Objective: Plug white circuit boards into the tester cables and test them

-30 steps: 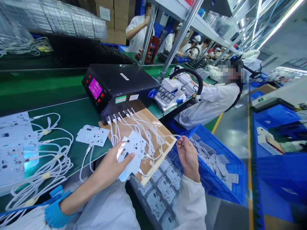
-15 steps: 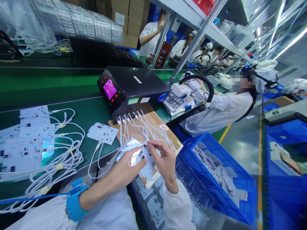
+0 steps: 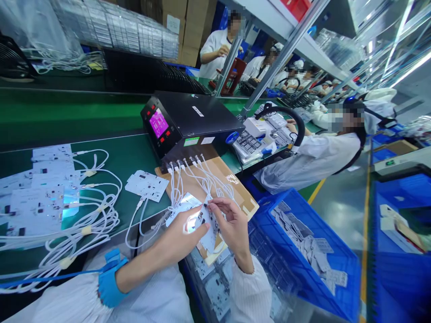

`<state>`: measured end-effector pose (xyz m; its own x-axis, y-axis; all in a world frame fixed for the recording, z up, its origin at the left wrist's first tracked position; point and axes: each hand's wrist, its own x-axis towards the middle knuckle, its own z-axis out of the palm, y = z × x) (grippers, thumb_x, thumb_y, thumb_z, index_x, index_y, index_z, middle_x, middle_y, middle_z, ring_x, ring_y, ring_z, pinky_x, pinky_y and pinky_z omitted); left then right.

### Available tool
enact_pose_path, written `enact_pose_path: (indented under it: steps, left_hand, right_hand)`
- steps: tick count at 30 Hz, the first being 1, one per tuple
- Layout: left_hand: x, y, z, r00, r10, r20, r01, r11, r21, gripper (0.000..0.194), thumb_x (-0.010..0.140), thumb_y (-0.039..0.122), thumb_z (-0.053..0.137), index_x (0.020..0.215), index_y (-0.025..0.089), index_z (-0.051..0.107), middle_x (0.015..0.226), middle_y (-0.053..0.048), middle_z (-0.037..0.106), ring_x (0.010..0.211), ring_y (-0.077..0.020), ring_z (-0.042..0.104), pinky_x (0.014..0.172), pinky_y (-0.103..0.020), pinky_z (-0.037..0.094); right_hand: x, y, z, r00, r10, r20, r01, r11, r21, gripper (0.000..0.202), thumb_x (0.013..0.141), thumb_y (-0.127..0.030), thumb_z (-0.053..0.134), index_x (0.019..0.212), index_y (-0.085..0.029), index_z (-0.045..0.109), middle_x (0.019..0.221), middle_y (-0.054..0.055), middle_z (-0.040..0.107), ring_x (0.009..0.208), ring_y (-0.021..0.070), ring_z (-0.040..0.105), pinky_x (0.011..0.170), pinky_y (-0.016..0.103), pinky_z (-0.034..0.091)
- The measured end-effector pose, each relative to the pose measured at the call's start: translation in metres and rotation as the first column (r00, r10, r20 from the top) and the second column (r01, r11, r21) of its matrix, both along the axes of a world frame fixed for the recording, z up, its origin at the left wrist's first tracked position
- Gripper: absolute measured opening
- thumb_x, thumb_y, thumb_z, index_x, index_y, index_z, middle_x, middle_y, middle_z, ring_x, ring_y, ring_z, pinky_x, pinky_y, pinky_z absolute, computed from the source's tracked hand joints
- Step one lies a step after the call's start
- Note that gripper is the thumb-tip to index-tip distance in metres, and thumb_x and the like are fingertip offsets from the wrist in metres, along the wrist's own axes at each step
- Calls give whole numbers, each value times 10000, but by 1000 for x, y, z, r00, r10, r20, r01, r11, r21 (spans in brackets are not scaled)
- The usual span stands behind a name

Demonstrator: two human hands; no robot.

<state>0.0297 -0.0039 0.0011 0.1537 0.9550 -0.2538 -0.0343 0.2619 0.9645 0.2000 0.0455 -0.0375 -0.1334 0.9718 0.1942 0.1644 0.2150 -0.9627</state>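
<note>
Between my two hands is a white circuit board (image 3: pixel 211 235) with small black parts, tilted over the cardboard. My left hand (image 3: pixel 185 233) grips it along its left side, thumb lying across its face. The fingers of my right hand (image 3: pixel 232 222) are pinched at the upper corner of the board, by a small dark part; what lies between the fingertips is too small to make out. Behind my left hand lies another white board (image 3: pixel 183 207), brightly lit. White cables (image 3: pixel 177 186) run from the black box (image 3: pixel 198 116) down to this spot. A blue band circles my left wrist.
One cabled board (image 3: pixel 147 185) lies on the green mat, and several more boards (image 3: pixel 37 211) with bundled cables lie at left. A blue bin (image 3: pixel 346 269) of white pieces stands at right. Boards in clear trays (image 3: pixel 217 291) sit below my hands. A co-worker (image 3: pixel 313 152) sits beyond.
The view has shifted slightly, so the scene sits a little farther right. Both hands keep nearly the same hold at the board. A person at the back has lowered a hand from the face.
</note>
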Motion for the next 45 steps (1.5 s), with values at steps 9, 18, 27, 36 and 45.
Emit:
enact_pose_path:
  steps: [9,18,27,36,45]
  left_hand:
    - [5,0,-1,995,9,-99,-6,1000,25,554,892,372,671,1414,189,658,1525,-105,615,1473,-348,515,1250,-505,397]
    - [11,3,5,991,-25,-132,34,997,64,462,927,381,603,1342,208,703,1309,-82,752,1278,-322,657,1114,-429,514]
    - [10,6,15,991,-33,-132,44,995,87,453,896,345,628,1318,214,727,1013,-66,800,1071,-296,729,992,-392,577]
    - [16,15,0,999,-48,-2,48,998,33,429,858,343,686,1243,159,733,870,-43,760,860,-237,717,823,-318,578]
    - [25,19,-2,981,-100,167,107,994,-31,377,924,402,675,1204,151,697,941,-65,740,920,-222,699,814,-315,552]
  right_hand:
    - [4,0,3,1000,-20,12,20,999,49,155,910,-369,783,976,-231,762,947,49,807,834,191,783,817,345,676]
    - [7,-2,2,998,-59,-24,59,998,6,167,874,-367,823,955,-228,780,949,54,816,905,212,789,855,360,676]
    - [7,-4,4,994,-106,4,105,993,50,175,858,-371,833,938,-222,787,940,61,824,893,219,786,843,375,675]
    - [12,2,9,998,-65,18,66,996,-60,285,867,-433,818,1058,-223,807,1004,76,837,936,247,804,892,406,681]
    - [41,-68,31,852,-98,514,-113,924,365,515,886,-325,826,1381,-324,688,1299,88,760,1201,300,731,1013,456,645]
